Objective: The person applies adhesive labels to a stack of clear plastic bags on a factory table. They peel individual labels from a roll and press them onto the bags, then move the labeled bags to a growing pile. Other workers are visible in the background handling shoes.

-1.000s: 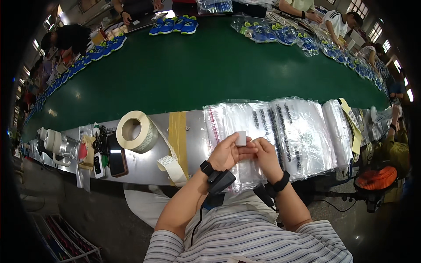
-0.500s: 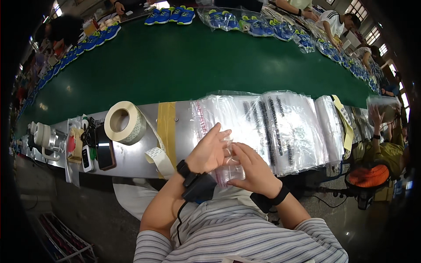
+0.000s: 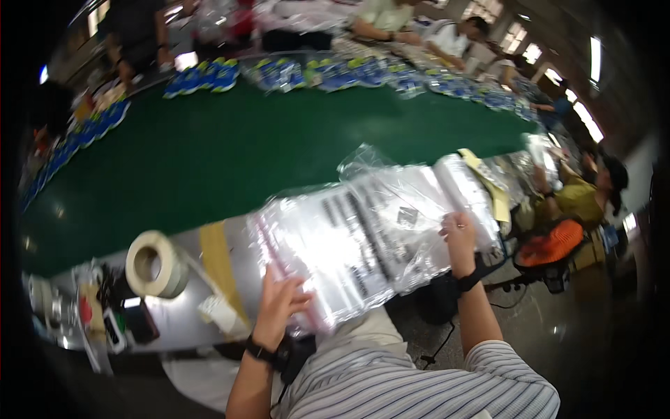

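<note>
A stack of clear plastic bags (image 3: 335,241) with dark print and a pink strip at its left end lies on the metal ledge. My left hand (image 3: 279,302) is at the near left corner of the stack, fingers apart, touching or just over the pink-edged end. At the stack's right side, my right hand (image 3: 458,237) has its fingers closed on the edge of a loose clear plastic bag (image 3: 391,188). That bag is spread, crumpled, across the right part of the stack. Motion blur softens the fingertips.
On the ledge at left are a roll of white labels (image 3: 155,265), yellow tape (image 3: 225,262), a phone (image 3: 142,321) and a tape dispenser (image 3: 49,314). Blue shoes (image 3: 202,75), several bagged, line the green belt's (image 3: 230,153) far side. An orange-faced heater (image 3: 551,244) and co-workers are at right.
My hands have parted from close together over the stack: the left went left and down, the right went right with a loose bag spread out. The whole view has turned and shifted.
</note>
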The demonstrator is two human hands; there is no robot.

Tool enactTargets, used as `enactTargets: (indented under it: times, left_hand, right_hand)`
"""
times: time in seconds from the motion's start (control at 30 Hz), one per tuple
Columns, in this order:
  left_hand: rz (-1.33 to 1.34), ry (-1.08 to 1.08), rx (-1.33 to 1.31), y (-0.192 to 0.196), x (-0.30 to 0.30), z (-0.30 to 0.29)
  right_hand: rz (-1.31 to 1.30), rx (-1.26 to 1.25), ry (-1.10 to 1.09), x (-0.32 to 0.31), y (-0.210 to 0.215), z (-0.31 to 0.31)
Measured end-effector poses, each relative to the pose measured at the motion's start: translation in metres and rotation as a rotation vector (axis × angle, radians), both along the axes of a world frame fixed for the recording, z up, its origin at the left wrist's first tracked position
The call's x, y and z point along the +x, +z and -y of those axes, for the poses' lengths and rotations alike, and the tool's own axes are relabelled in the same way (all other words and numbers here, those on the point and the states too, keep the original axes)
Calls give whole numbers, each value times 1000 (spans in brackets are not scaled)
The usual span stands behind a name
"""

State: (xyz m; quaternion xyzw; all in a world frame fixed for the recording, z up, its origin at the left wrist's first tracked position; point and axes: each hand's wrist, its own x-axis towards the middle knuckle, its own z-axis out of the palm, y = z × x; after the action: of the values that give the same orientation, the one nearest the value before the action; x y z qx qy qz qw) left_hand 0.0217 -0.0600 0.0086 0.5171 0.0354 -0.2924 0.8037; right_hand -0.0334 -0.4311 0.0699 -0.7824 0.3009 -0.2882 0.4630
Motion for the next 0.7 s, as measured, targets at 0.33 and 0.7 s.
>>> enactTargets:
  times: [0.33,0.7]
  left_hand:
    - [521,529,924,13,-58,-108]
    - [146,436,185,29,-55,-70]
  right_hand:
    - [71,-926,7,-15,16,-50]
    - [-307,266,1335,46,-25,-272]
